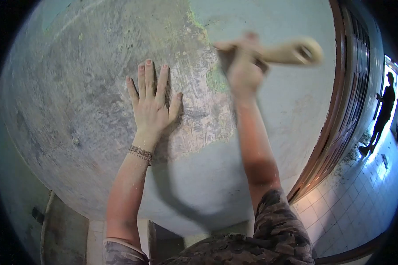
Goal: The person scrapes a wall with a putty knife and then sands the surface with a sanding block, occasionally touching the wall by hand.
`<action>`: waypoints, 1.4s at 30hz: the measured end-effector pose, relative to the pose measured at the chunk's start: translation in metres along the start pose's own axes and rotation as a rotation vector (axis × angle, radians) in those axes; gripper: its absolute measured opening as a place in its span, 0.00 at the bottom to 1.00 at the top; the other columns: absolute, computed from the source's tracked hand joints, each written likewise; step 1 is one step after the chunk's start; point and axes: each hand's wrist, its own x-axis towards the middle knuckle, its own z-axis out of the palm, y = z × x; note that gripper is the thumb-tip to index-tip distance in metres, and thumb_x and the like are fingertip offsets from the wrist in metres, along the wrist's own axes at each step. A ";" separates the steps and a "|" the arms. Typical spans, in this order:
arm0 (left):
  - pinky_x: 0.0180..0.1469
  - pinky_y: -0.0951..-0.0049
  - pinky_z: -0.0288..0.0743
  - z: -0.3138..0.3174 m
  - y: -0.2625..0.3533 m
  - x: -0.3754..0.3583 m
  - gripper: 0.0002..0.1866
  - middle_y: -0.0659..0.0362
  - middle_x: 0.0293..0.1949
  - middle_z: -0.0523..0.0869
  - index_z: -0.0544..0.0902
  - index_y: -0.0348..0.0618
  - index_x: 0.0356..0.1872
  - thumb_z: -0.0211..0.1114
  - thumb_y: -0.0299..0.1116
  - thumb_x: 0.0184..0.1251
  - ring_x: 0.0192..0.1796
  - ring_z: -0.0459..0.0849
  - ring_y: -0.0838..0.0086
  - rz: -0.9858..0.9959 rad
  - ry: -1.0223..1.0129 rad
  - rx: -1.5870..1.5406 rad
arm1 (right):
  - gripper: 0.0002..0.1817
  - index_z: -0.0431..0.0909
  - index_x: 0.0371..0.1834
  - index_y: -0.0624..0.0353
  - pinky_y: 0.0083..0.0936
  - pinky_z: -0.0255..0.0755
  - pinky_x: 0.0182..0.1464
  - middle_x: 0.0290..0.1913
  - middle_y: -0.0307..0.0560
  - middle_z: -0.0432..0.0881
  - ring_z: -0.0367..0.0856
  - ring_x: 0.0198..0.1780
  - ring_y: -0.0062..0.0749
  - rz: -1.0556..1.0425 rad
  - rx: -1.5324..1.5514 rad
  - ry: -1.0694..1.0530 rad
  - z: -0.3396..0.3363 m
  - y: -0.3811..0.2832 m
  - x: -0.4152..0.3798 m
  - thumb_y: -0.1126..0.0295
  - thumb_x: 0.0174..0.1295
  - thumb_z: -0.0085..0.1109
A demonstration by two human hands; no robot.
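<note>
My left hand (151, 110) lies flat against the wall with its fingers spread, over a scraped grey patch (88, 88) where the paint is off. A braided band circles that wrist. Up and to the right, my right hand (246, 75) is closed around a scraper (292, 52), smeared by motion. The scraper's pale handle, with a hole in its end, points right. Its dark blade (226, 58) is on the left, near the edge between bare plaster and pale blue-green paint (292, 97). Whether the blade touches the wall cannot be made out.
On the right, a brown wooden frame (327, 132) with dark slats borders the painted wall. Beyond it a person (384, 108) stands in silhouette by a bright doorway, on a tiled floor (340, 198) with scattered debris. A wooden panel (64, 229) stands at lower left.
</note>
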 end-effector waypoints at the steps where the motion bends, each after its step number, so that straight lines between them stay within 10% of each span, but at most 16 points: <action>1: 0.79 0.44 0.27 0.002 0.003 -0.001 0.39 0.48 0.81 0.50 0.59 0.48 0.78 0.55 0.54 0.72 0.83 0.43 0.56 -0.016 -0.011 -0.002 | 0.23 0.82 0.34 0.63 0.23 0.80 0.40 0.33 0.48 0.86 0.85 0.35 0.27 0.115 0.071 0.003 -0.032 -0.004 -0.005 0.55 0.77 0.51; 10: 0.78 0.38 0.24 0.024 0.085 0.033 0.41 0.50 0.81 0.48 0.56 0.43 0.79 0.52 0.56 0.72 0.83 0.39 0.53 -0.008 -0.090 -0.103 | 0.17 0.71 0.34 0.62 0.33 0.82 0.38 0.27 0.49 0.82 0.84 0.31 0.34 0.733 -0.095 0.163 -0.171 -0.022 -0.102 0.59 0.76 0.55; 25: 0.81 0.52 0.40 0.025 0.110 -0.001 0.32 0.53 0.77 0.64 0.66 0.44 0.75 0.57 0.45 0.73 0.80 0.56 0.60 0.033 -0.099 -0.293 | 0.27 0.64 0.18 0.53 0.29 0.75 0.26 0.17 0.39 0.67 0.77 0.21 0.30 0.586 0.025 -0.256 -0.122 -0.051 0.038 0.50 0.71 0.61; 30: 0.82 0.53 0.36 0.018 0.063 0.021 0.33 0.55 0.78 0.61 0.65 0.46 0.76 0.56 0.48 0.73 0.82 0.51 0.62 -0.094 0.029 -0.077 | 0.22 0.64 0.20 0.47 0.29 0.74 0.27 0.19 0.32 0.58 0.65 0.22 0.23 0.256 0.125 -0.396 -0.051 -0.050 0.116 0.56 0.71 0.60; 32: 0.82 0.52 0.36 0.018 0.066 0.018 0.34 0.55 0.78 0.61 0.65 0.47 0.76 0.57 0.47 0.72 0.82 0.51 0.62 -0.096 0.027 -0.053 | 0.21 0.74 0.26 0.58 0.35 0.82 0.24 0.16 0.36 0.74 0.73 0.15 0.28 -0.037 0.187 -0.622 -0.027 -0.060 0.130 0.52 0.67 0.64; 42: 0.81 0.51 0.37 0.019 0.066 0.013 0.34 0.53 0.78 0.62 0.66 0.45 0.75 0.59 0.45 0.71 0.82 0.52 0.60 -0.103 0.081 -0.156 | 0.16 0.74 0.23 0.54 0.23 0.72 0.20 0.16 0.37 0.72 0.73 0.17 0.22 0.166 0.081 -0.319 0.021 -0.052 0.136 0.63 0.71 0.55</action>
